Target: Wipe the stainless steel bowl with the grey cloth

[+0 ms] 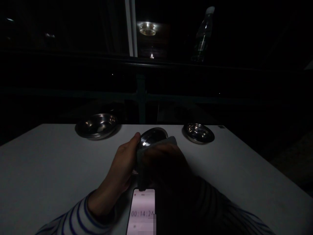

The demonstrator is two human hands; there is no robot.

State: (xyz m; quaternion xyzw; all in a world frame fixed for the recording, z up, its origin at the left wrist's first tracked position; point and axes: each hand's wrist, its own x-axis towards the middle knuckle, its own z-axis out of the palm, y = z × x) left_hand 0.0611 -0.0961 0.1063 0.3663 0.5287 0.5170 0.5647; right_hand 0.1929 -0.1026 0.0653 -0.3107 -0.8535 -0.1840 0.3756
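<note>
Here, the bowl lies between left fingers and right fingers holding cloth.

Wht tbl – stkd bowls, sgl bowl, ph

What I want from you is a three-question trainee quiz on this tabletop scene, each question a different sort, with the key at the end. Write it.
1. Multiple choice: what does the person's bare left hand hold?
(a) a clear plastic bottle with a white cap
(b) a round, shiny metal bowl
(c) a brown wooden spoon

2. True or false: the person's bare right hand holds a thin grey cloth against that bowl.

3. Fill the gap: the lit, rectangular phone below the hands reads 00:__:24.

Key: 1. b; 2. true; 3. 14
</note>
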